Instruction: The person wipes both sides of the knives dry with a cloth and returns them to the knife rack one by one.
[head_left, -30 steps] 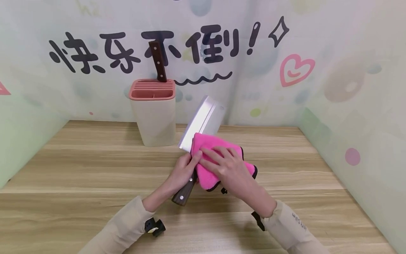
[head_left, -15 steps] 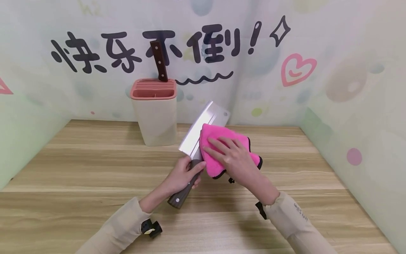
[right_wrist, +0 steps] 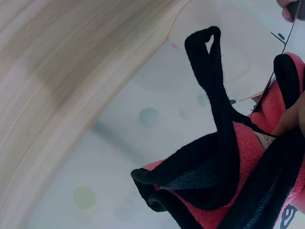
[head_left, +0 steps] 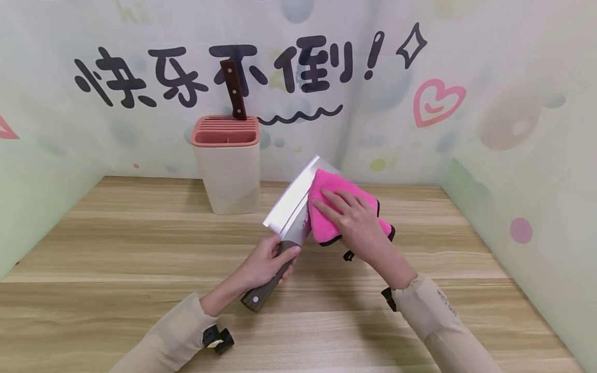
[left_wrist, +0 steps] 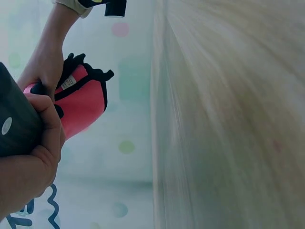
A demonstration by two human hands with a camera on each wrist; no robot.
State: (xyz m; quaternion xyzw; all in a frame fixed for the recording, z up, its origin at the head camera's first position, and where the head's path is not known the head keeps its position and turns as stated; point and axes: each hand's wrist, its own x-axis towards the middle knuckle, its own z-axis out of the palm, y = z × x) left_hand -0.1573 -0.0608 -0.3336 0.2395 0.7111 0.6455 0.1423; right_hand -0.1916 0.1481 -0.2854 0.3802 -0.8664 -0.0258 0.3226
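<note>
My left hand (head_left: 268,263) grips the dark handle of a cleaver (head_left: 290,203), its broad blade tilted up and away to the right. Over the right part of the blade lies a pink cloth (head_left: 333,181) with black edging. My right hand (head_left: 358,224) holds this cloth against the metal, fingers spread across its top. Seen in the left wrist view, the cloth (left_wrist: 86,114) hangs folded under that hand, with a white label. A black loop sticks out from the cloth (right_wrist: 248,148) in the right wrist view. The blade's far corner is partly hidden by the cloth.
A cream knife block (head_left: 229,178) with a pink slotted top stands on the wooden table (head_left: 140,243), left of the blade. One knife (head_left: 234,90) with a brown handle is in it. A printed wall sheet (head_left: 392,129) rises behind the table.
My right hand has slid the cloth up and to the right, from near the handle toward the blade's far end. The cleaver's handle has shifted slightly down and left, uncovering more of the lower blade.
</note>
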